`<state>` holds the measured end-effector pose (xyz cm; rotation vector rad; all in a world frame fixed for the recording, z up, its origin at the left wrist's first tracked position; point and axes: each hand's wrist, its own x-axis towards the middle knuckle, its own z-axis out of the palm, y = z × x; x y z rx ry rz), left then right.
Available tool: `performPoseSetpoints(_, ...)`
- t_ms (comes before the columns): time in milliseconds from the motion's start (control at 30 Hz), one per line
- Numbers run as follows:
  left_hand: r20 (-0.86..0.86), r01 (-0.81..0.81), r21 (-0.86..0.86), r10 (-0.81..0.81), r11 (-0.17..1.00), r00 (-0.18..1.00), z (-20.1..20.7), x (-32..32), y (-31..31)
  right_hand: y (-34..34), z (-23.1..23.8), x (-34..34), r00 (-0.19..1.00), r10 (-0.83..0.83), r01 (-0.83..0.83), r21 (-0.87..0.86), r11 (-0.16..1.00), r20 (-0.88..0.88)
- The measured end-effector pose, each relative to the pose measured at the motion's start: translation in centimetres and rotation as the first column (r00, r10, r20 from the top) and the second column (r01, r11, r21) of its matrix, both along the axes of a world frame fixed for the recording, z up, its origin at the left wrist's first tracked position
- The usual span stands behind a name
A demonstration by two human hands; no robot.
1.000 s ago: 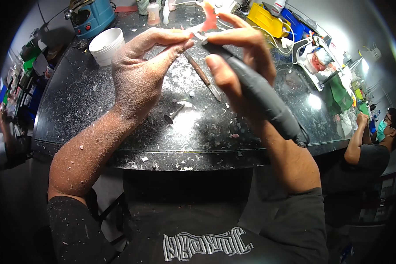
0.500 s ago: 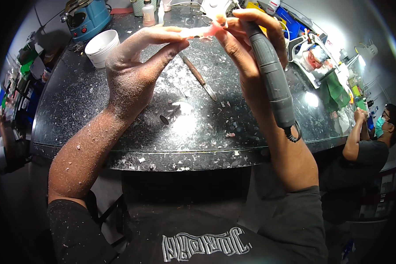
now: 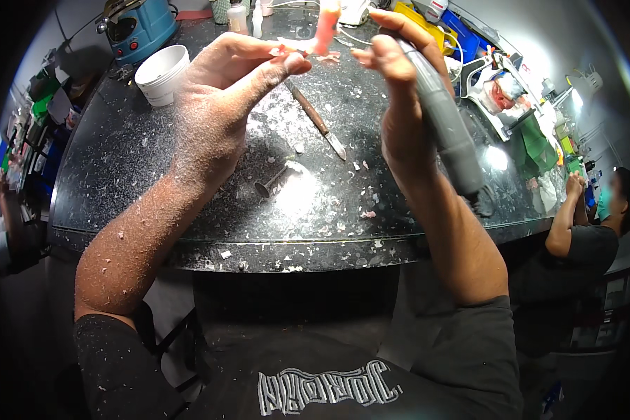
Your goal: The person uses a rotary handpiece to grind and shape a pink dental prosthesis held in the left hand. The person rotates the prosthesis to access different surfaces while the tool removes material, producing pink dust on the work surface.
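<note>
1. Fingertips of the left hand point(image 3: 220, 105) pinch a small pink acrylic piece point(image 3: 323, 31), raised above the speckled black countertop point(image 3: 189, 182).
2. Right hand point(image 3: 399, 105) wraps a grey rotary handpiece point(image 3: 444, 126), tip at the piece.
3. White shavings litter everything; grinding looks well underway, unfinished.

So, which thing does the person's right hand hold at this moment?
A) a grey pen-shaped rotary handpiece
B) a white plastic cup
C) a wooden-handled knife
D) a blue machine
A: the right hand grips the grey handpiece, while the white cup, the knife and the blue machine all rest on the dark countertop, untouched.
</note>
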<state>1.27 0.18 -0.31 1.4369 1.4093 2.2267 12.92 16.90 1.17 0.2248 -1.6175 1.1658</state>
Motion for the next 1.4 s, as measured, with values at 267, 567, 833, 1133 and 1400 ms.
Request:
performPoseSetpoints(267,0.156,0.129,0.056,-0.136,0.990,0.978,0.5,0.4,0.2,0.4,-0.9,-1.0,0.988,-0.017,0.083,0.429,0.900,-0.154)
performPoseSetpoints(567,0.239,0.173,0.058,-0.182,0.983,0.954,0.0,0.4,0.1,-0.3,-1.3,-0.5,0.998,-0.020,0.048,0.457,0.888,-0.065)
performPoseSetpoints(833,0.298,0.205,0.073,-0.218,0.976,0.930,-0.1,0.3,0.1,-1.0,-1.0,0.0,0.998,0.065,-0.066,0.414,0.908,0.018)
performPoseSetpoints(1133,0.323,0.209,0.056,-0.216,0.976,0.921,-0.2,0.3,0.2,-0.8,-1.4,-0.2,0.999,0.020,-0.005,0.467,0.884,-0.026)
performPoseSetpoints(1400,0.339,0.227,0.078,-0.240,0.971,0.910,0.0,0.6,0.2,-1.1,-1.2,0.0,1.000,-0.008,0.012,0.465,0.885,-0.010)
